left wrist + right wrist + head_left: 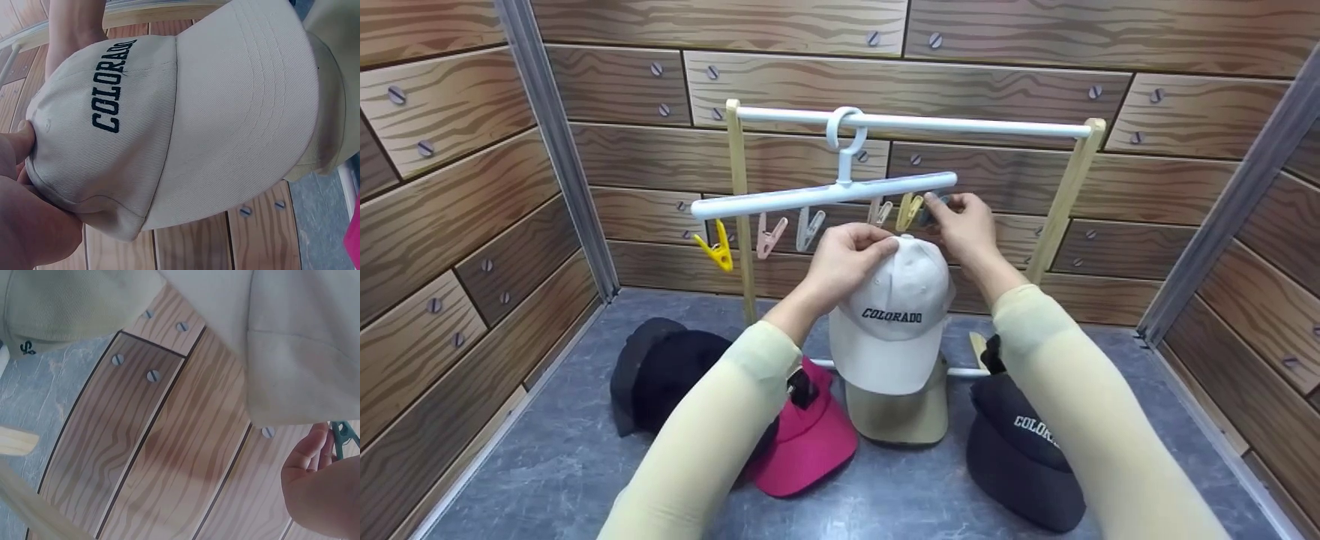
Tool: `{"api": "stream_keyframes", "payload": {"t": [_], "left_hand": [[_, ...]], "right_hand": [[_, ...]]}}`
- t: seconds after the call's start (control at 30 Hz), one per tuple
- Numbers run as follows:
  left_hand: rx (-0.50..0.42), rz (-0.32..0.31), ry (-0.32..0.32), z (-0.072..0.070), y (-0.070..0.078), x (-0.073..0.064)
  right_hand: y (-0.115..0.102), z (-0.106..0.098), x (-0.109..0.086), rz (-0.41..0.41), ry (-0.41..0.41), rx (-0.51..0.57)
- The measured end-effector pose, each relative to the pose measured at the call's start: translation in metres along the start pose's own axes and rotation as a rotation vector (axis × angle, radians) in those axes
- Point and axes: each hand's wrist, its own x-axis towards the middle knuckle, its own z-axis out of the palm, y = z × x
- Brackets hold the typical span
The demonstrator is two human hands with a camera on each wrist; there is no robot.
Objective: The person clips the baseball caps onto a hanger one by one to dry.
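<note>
A white baseball cap (pixel 891 289) with COLORADO lettering hangs crown up, brim down, below the hanger. My left hand (pixel 847 262) pinches the top of its crown; in the left wrist view the thumb (pixel 21 140) presses on the fabric. At the right end of the white hanger (pixel 825 195), my right hand (pixel 969 229) grips a teal clothespin (pixel 341 439). Beside it on the bar hang a pale yellow clothespin (pixel 910 212) and a beige one (pixel 879 213). Further left are a grey (pixel 810 229), a pink (pixel 770 236) and a bright yellow clothespin (pixel 717 247).
The hanger hooks over the rail (pixel 960 124) of a wooden-post rack (pixel 1065 199). On the grey tabletop (pixel 540 465) lie dark caps (pixel 679 367) at left, a magenta cap (pixel 806 442), a khaki cap (pixel 900 420) under the white one, and a navy cap (pixel 1020 457) at right.
</note>
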Motion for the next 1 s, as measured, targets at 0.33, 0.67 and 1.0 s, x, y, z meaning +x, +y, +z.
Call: {"api": "stream_keyframes", "payload": {"t": [0.33,0.67,1.0], "left_hand": [[-0.007,-0.011,0.008,0.002,-0.003,-0.001],[0.017,-0.015,0.007,0.005,-0.007,-0.004],[0.024,-0.027,0.003,0.006,-0.009,-0.007]], "right_hand": [[0.000,-0.003,-0.011,0.004,0.054,-0.014],[0.001,-0.006,-0.023,0.006,0.022,-0.041],[-0.001,-0.013,-0.031,-0.012,0.031,-0.075]]}}
